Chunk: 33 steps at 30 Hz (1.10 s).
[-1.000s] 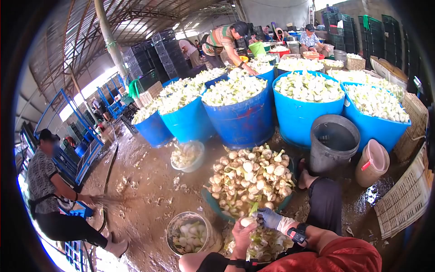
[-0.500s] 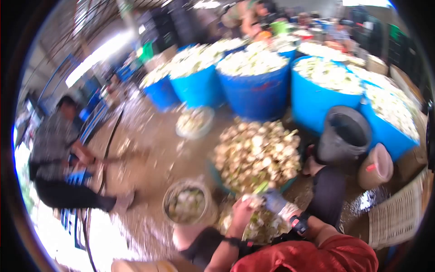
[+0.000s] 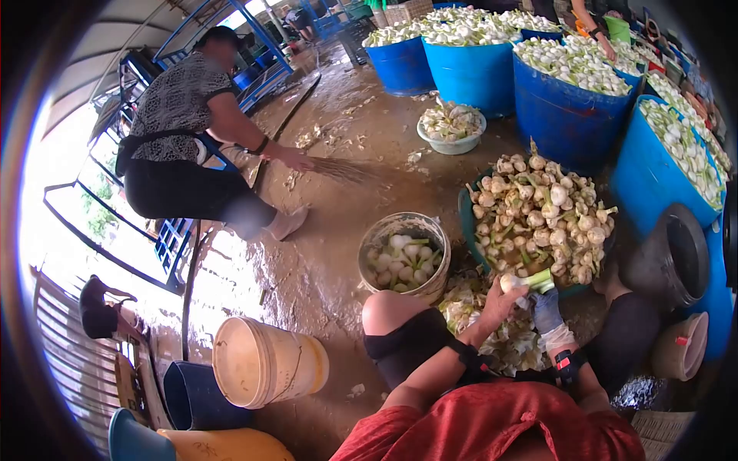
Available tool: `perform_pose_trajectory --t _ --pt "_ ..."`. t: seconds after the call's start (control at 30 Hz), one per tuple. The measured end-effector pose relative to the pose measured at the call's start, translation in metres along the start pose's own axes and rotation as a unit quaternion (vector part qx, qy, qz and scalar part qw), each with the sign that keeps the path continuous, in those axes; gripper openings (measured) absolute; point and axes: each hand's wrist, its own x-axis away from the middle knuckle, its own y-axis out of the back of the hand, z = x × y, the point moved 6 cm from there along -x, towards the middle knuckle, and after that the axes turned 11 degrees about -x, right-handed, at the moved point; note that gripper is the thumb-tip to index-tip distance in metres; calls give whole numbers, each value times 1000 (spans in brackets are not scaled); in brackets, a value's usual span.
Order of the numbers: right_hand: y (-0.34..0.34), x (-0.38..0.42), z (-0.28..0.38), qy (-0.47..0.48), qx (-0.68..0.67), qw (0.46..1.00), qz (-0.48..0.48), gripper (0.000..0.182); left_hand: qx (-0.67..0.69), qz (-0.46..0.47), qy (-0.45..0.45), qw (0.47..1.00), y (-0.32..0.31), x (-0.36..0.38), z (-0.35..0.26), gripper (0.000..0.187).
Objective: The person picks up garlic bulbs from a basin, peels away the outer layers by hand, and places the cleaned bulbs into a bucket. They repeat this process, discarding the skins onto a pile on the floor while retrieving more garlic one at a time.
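Beside the green tub [image 3: 466, 219], the left hand [image 3: 498, 307] grasps a pale bulb [image 3: 509, 283], likely light, firm and slick, best taken round its belly, not by its softer stem [image 3: 540, 281], while the gloved right hand [image 3: 547, 313] sits close, its grip unclear.

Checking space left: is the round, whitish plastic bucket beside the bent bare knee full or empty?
Partly full: peeled white bulbs with green stems lie inside the whitish plastic bucket, below its rim.
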Motion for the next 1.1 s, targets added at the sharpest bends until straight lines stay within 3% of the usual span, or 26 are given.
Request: perform_pose_trajectory --t 0.07,0.1,0.17,0.2,0.23,0.3,0.33,0.37,0.4,0.43,0.47,0.5,0.57,0.67,0.77,0.83,1.0,1.03,1.07,1.1 --pt "-5 -1 2 13 -18 1000 9 34 94 175 141 970 -3 0 10 46" --pt "-2 -3 1 12 -18 1000 12 34 95 172 140 970 2 -1 6 46" --pt "1 0 2 21 38 998 47 40 278 266 222 896 -9 9 4 45" --pt "0 1 -2 -79 -108 991 -4 39 241 238 258 905 -8 5 16 45" --pt "4 -2 -8 -79 -111 991 -3 39 238 237 258 906 -11 2 22 45" --pt "28 -9 -23 -18 -61 998 -24 39 79 129 188 970 0 -8 36 44" --pt "34 -10 -28 20 101 995 7 40 73 131 148 978 1 -5 22 43" --pt "23 -6 -24 -2 20 1000 9 40 18 82 89 992 3 -5 8 47" --pt "33 -7 -35 -46 -7 999 -21 39 47 42 21 998 0 -4 7 50" --pt "38 -12 -38 25 12 998 -48 30 72 0 -60 996 -1 -10 3 53" --pt "10 -3 -17 -29 -65 995 -70 30 101 -15 -51 993 -3 -13 4 51" --pt "10 -4 -14 -37 -56 995 -67 31 134 -28 -35 990 -4 -10 4 50" --pt "3 -7 1 -30 -30 997 -69 35 35 61 61 996 0 -9 -1 47" --pt "18 -22 -4 14 -61 996 -66 39 72 59 46 995 -1 -13 -13 45" --pt "23 -26 -14 -35 -37 999 -15 36 101 120 85 984 -4 -18 1 44" --pt "27 -24 -9 12 -6 999 -46 36 99 111 87 985 -3 -17 8 46" --pt "56 -37 -16 -30 -65 992 -109 38 161 200 57 965 -10 -23 14 45" --pt "67 -39 -6 58 133 988 -57 35 155 227 37 961 -14 -16 9 44" --pt "66 -40 -2 146 320 936 -1 32 151 225 18 962 -16 -16 6 45" --pt "64 -39 1 144 321 936 -2 32 152 226 21 962 -15 -14 2 45"
